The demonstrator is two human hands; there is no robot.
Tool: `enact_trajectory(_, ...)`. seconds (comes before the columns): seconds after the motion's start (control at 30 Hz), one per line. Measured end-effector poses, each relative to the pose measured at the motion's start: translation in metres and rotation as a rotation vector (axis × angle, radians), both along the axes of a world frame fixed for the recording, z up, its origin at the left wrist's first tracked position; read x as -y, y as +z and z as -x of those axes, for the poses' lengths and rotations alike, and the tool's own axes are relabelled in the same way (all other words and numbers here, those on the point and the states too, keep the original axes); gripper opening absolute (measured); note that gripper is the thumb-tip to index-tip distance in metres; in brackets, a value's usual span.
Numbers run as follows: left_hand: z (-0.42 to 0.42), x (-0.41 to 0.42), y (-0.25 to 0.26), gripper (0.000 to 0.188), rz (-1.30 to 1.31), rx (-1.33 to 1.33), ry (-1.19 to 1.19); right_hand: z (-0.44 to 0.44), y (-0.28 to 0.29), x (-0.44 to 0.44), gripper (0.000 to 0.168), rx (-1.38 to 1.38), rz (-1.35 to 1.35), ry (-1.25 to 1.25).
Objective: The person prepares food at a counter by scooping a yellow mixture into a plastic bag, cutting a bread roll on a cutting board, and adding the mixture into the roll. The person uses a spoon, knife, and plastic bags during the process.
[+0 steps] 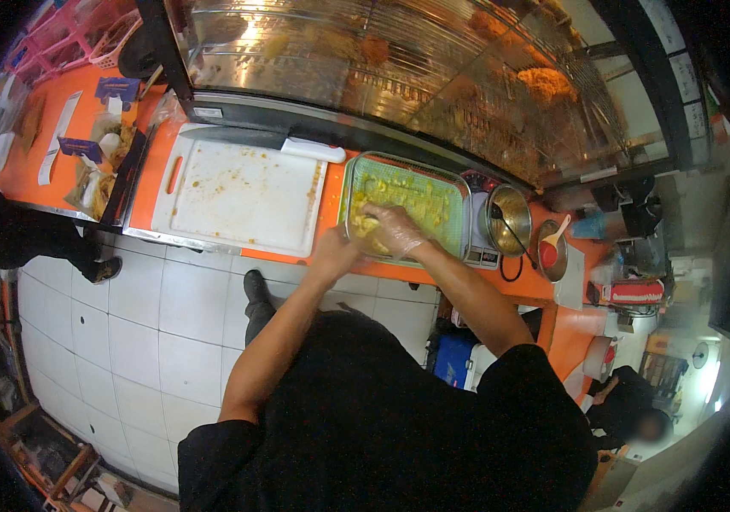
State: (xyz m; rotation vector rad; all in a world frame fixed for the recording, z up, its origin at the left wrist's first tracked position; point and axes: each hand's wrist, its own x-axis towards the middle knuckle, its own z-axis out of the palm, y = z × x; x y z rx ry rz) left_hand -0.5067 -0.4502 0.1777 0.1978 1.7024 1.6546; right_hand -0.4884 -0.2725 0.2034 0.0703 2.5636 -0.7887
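Note:
A rectangular mesh-lined tray (469,211) with a metal rim stands on the orange counter before me. Chopped yellow-green food pieces (425,198) lie scattered inside it, with more heaped at its left end. My right hand (401,229), in a clear plastic glove, reaches into that left end. Its fingers bend down onto the pieces; whether they grip any is hidden. At the near left corner my left hand (335,253) holds the tray's edge, its fingertips partly out of sight. Left of the tray lies a stained white cutting board (243,198), with a white-handled knife (313,150) along its far edge.
A glass display cabinet (339,64) with fried food rises behind the counter. To the right are a metal bowl (509,221) with a black utensil and a smaller bowl (551,251) with a red ladle. Other people (627,403) stand at far right and left (25,230).

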Motion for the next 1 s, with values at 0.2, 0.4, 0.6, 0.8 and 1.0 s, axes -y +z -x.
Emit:
enact_trajectory(0.2,-0.008,-0.002,-0.023,0.041,-0.152,0.071,0.070,-0.002,0.007,0.007,0.041,-0.025,-0.334,-0.089)
enact_trajectory(0.4,-0.002,-0.002,-0.023,0.043,0.052,-0.158,0.003,-0.011,-0.014,0.020,0.037,-0.117,-0.439,0.091)
enact_trajectory(0.6,-0.005,-0.004,-0.019,0.043,0.011,-0.041,0.039,-0.007,-0.052,-0.016,0.040,-0.240,-0.067,-0.250)
enact_trajectory(0.8,-0.006,-0.002,-0.022,0.045,-0.062,0.024,0.086,-0.011,-0.031,-0.028,0.049,-0.206,-0.127,-0.217)
enact_trajectory(1.0,-0.005,-0.003,-0.035,0.033,0.054,-0.042,0.007,-0.012,-0.021,0.005,0.050,0.157,-0.584,-0.011)
